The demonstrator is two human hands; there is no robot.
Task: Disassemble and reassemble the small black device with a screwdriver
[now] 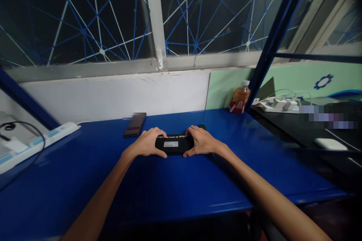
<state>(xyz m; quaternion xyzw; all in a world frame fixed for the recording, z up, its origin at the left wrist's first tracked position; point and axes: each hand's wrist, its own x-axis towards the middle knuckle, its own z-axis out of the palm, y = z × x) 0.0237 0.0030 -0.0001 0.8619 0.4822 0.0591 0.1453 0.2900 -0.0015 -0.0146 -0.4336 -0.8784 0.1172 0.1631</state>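
A flat black device with a white label (171,144) is gripped by both hands over the blue table, its label side up. Along its far edge runs a row of small yellow and light marks, too small to make out; the kind of device is not plain. My left hand (149,142) is closed round its left end, thumb on the near side and fingers on the far side. Round the right end, my right hand (201,141) is closed the same way. A dark thin object (203,125) lies behind my right hand, mostly hidden by it.
On the blue table (175,192), a dark smartphone (135,125) lies back left and a drink bottle (240,97) stands back right. A white power strip (60,132) with a black cable is at the left. Another power strip (278,106) sits on the black surface to the right.
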